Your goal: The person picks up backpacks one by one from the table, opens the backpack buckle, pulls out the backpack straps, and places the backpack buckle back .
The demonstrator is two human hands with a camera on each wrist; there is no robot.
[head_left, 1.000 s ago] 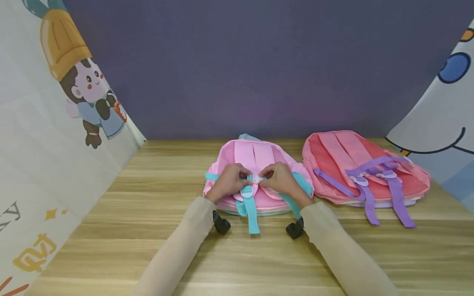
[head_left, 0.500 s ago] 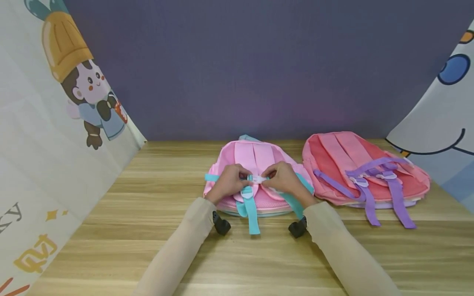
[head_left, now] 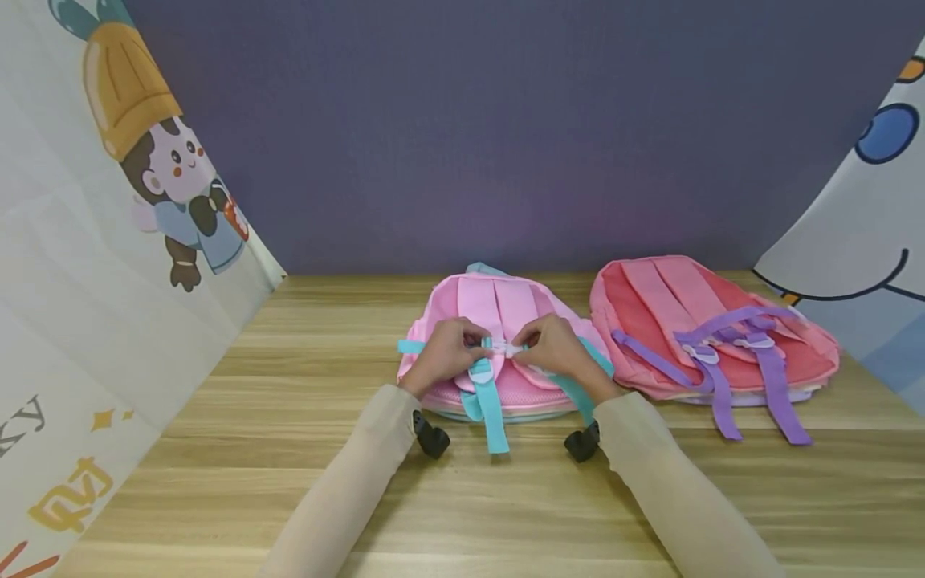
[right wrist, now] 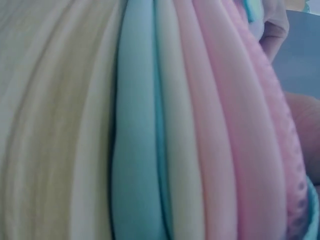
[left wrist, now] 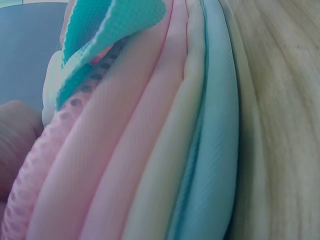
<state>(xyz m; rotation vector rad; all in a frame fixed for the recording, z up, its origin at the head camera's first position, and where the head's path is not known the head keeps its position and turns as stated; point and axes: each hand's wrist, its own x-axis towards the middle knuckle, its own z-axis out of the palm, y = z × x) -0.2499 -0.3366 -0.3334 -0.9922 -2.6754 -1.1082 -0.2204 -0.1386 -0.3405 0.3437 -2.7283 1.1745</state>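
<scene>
A pink backpack (head_left: 477, 301) lies on the table with its shoulder straps facing up. Across its middle is a small white buckle (head_left: 506, 349) on turquoise webbing. The left hand (head_left: 446, 351) pinches the buckle's left end with thumb and fingertips, while the right hand (head_left: 555, 349) pinches its right end. Fingers partly cover the buckle, so whether its halves are locked is unclear. Below the left hand hangs a turquoise strap (head_left: 493, 413) through a white adjuster (head_left: 480, 372). Both wrist views mostly show the bag's layered side (left wrist: 125, 130), pink, cream and teal.
To the right, touching or nearly touching the pink bag, lies a coral backpack (head_left: 629, 321) with purple straps (head_left: 776, 393). Under both is a wood-grain table (head_left: 289, 401). A dark panel (head_left: 506, 136) stands behind, with printed cloth (head_left: 65, 281) on the left.
The right hand has shifted slightly to the right. At the buckle's left end, the left fingers sit a little differently, and the hanging turquoise strap has moved slightly. Both backpacks stay in place.
</scene>
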